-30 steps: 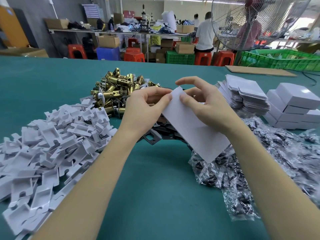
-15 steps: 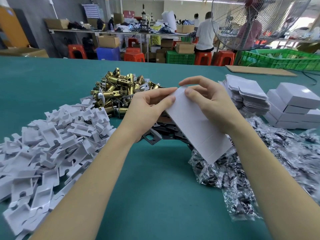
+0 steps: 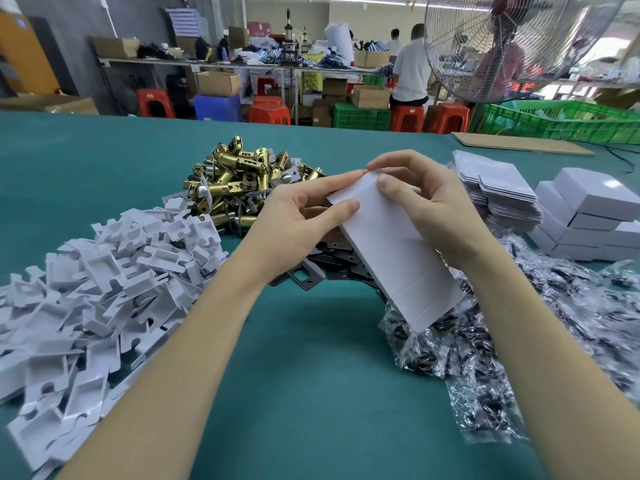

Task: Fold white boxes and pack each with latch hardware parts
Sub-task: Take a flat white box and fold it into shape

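Observation:
Both of my hands hold a white box (image 3: 391,251) above the middle of the green table (image 3: 304,375), its long body tilted down to the right. My left hand (image 3: 294,220) grips its upper left end between thumb and fingers. My right hand (image 3: 429,202) curls over the upper right end, with the thumb pressing on the top face. Brass latch bolts (image 3: 239,183) are heaped behind my left hand. Dark strike plates (image 3: 332,261) lie under the box. Clear bags of small parts (image 3: 519,327) spread to the right.
White plastic inserts (image 3: 90,289) cover the left side of the table. A stack of flat box blanks (image 3: 495,188) and several folded white boxes (image 3: 588,216) stand at the right. A large fan (image 3: 519,46), green crates (image 3: 561,123) and people at benches are beyond the table.
The box has turned from a flat sheet-like look into a fuller box shape, and its upper end has moved slightly right. My fingers have shifted along its top edge.

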The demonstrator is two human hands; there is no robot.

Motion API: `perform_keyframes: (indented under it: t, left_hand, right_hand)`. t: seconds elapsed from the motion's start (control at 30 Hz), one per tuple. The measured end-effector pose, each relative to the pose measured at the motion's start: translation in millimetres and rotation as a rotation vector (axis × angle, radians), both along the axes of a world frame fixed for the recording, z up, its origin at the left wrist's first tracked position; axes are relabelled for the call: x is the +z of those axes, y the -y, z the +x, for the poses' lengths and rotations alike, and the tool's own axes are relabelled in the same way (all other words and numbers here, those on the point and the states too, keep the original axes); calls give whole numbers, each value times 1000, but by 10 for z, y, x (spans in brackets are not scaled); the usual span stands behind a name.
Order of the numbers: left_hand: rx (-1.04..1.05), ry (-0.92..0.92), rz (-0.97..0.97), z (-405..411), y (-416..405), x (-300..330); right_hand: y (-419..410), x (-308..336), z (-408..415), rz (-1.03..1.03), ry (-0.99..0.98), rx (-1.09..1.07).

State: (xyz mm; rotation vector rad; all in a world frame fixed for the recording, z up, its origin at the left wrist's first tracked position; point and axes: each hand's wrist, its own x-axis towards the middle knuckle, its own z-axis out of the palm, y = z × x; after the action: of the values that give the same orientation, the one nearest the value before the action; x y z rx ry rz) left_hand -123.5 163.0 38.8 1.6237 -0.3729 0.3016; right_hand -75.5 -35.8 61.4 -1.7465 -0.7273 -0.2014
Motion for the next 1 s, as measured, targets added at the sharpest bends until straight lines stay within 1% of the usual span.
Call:
perform_keyframes:
  t: [0.17, 0.27, 0.47, 0.6, 0.7, 0.87, 1.0]
  left_hand:
    - [-60, -87, -12, 4, -9, 7]
    - [-95, -128, -104, -3, 7, 22]
    - [-86, -135, -195, -5, 25, 18]
    - [-56, -114, -192, -13, 36, 24]
    - [-56, -141, -214, -23, 37, 45]
    - [30, -199, -199, -1, 17, 38]
    - [28, -197, -195, 2, 11, 32]
  right_hand:
    - [-29, -18, 11, 17, 31, -33]
    - [-32, -20, 17, 28, 34, -45]
    - [-34, 4, -3, 40, 12, -45]
    - [-54, 3, -22, 49, 16, -53]
    - [-66, 15, -22, 56, 27, -46]
    - [-93, 0, -22, -42, -25, -2]
    - [-91, 0, -36, -2, 18, 39]
